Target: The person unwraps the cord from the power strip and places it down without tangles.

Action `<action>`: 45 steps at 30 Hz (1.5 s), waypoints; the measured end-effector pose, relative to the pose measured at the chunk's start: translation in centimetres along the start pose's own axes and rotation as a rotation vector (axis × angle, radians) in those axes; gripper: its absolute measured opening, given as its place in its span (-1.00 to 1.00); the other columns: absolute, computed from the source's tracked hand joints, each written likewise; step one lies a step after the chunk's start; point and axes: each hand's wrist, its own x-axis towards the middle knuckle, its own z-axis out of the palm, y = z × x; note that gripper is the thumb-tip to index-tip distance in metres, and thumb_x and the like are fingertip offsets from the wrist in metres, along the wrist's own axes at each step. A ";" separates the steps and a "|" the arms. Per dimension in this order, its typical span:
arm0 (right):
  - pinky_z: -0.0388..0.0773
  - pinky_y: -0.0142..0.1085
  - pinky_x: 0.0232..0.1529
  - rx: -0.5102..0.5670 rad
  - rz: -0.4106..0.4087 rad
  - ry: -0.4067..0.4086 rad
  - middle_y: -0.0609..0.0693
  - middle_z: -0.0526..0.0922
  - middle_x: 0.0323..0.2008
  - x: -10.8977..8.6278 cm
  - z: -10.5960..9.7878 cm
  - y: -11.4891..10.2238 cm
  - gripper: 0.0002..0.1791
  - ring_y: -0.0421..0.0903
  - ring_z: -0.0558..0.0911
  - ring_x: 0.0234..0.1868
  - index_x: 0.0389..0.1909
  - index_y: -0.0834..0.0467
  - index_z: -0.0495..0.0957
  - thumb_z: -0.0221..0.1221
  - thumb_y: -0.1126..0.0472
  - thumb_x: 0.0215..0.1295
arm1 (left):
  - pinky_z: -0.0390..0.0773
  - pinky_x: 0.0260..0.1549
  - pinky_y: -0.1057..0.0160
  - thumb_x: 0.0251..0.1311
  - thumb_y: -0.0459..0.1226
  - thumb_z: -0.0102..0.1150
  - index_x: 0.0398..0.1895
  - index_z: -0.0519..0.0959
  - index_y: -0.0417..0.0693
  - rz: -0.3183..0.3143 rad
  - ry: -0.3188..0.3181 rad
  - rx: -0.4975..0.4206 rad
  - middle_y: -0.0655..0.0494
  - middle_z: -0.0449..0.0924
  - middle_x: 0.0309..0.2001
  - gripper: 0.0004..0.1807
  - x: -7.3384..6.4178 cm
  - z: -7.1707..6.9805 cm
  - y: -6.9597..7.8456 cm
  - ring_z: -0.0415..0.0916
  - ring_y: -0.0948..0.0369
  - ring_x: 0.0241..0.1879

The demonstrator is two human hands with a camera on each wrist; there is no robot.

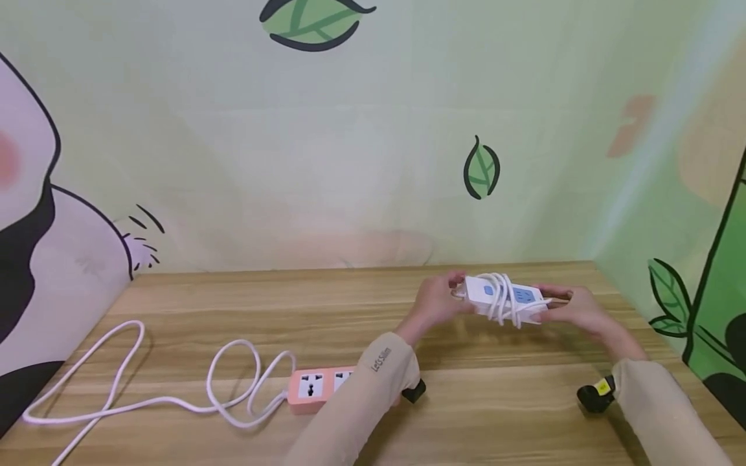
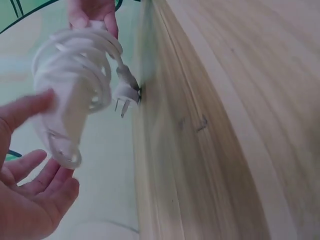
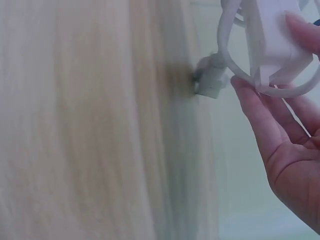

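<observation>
A white power strip with blue socket faces is held up over the back right of the wooden table, its white cord wrapped round its middle. My left hand grips its left end, thumb on one face and fingers at the end. At the opposite end my right hand holds it between thumb and fingers. In the left wrist view the plug hangs beside the coil with its prongs showing. The right wrist view shows a cord loop crossing the fingers of the right hand.
A pink power strip lies at the front middle of the table, partly hidden by my left sleeve. Its loose white cord loops across the left side. A printed cloth wall stands behind the table.
</observation>
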 end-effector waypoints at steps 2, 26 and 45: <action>0.52 -0.36 -0.20 0.008 0.011 -0.023 0.44 0.39 0.06 0.0 -0.1 -0.4 -0.22 -0.06 0.56 -0.10 0.21 0.48 0.17 0.30 0.30 -0.01 | 0.43 -0.15 0.37 -0.30 -0.24 0.50 0.16 0.43 -0.07 0.006 -0.010 -0.030 0.07 0.56 -0.05 -0.21 0.0 -0.3 -0.1 0.47 0.22 -0.13; 0.51 -0.41 -0.11 0.491 -0.074 -0.301 -0.09 0.58 -0.21 -0.3 0.7 -0.6 -0.78 -0.24 0.58 -0.16 -0.09 0.37 0.37 0.03 0.43 0.25 | 0.48 -0.41 0.39 -0.50 -0.21 0.59 -0.22 0.65 -0.02 -0.025 0.115 -0.296 0.25 0.63 -0.37 -0.44 -0.9 -1.1 -0.4 0.48 0.35 -0.39; 0.52 -0.36 -0.12 0.560 -0.259 -0.453 -0.01 0.68 -0.25 -0.2 0.5 -4.8 -0.61 -0.17 0.64 -0.20 -0.15 0.14 0.61 -0.21 0.41 0.40 | 0.47 -0.35 0.39 -0.48 -0.17 0.58 -0.13 0.61 0.01 -0.040 0.202 -0.235 0.24 0.61 -0.28 -0.37 -1.2 -1.2 -0.2 0.46 0.35 -0.34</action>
